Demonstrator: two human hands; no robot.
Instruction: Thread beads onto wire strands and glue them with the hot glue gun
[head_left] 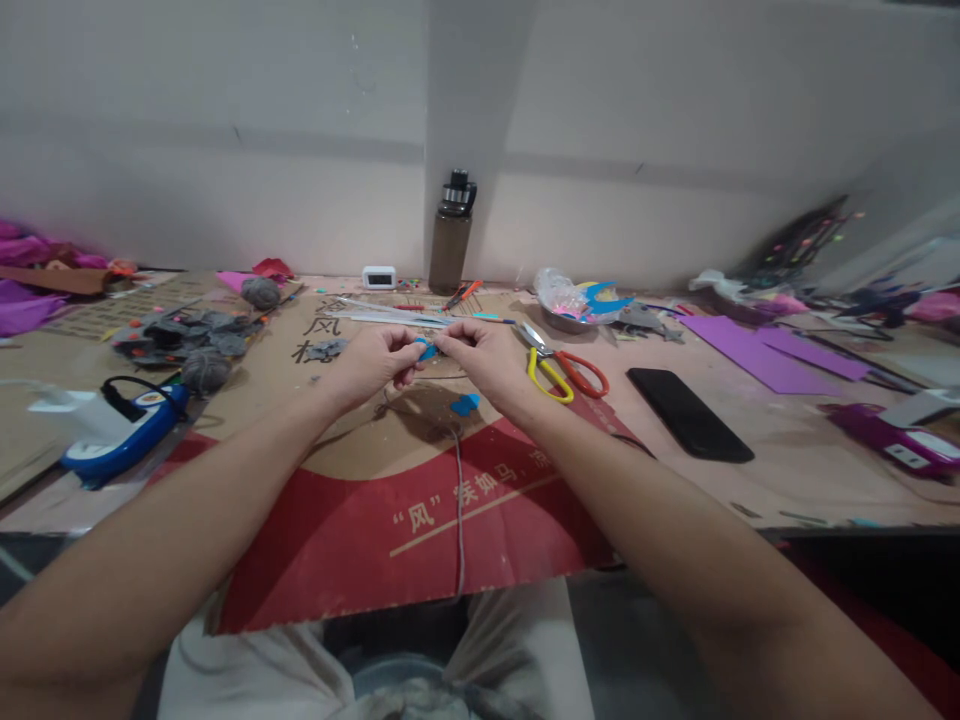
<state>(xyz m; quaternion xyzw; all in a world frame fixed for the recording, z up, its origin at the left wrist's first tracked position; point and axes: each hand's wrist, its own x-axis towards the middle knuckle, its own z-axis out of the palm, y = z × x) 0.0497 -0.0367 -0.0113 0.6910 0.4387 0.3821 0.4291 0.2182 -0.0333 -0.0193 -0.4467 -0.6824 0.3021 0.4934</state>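
Both my hands meet over the middle of the cardboard-covered table (750,480). My left hand (375,362) and my right hand (484,358) pinch a small blue piece (426,349) between their fingertips, fingers closed on it. A second small blue piece (465,404) lies on the cardboard just below my right hand. A grey cord (459,500) runs from under the hands toward me. Scissors with one yellow and one red handle (559,368) lie just right of my right hand.
A black phone (688,413) lies right of the scissors. Purple sheets (765,355), a purple device (896,435), a blue glue gun (127,435), grey felt scraps (187,340), a dark bottle (451,235) and a bowl of scraps (574,300) ring the table.
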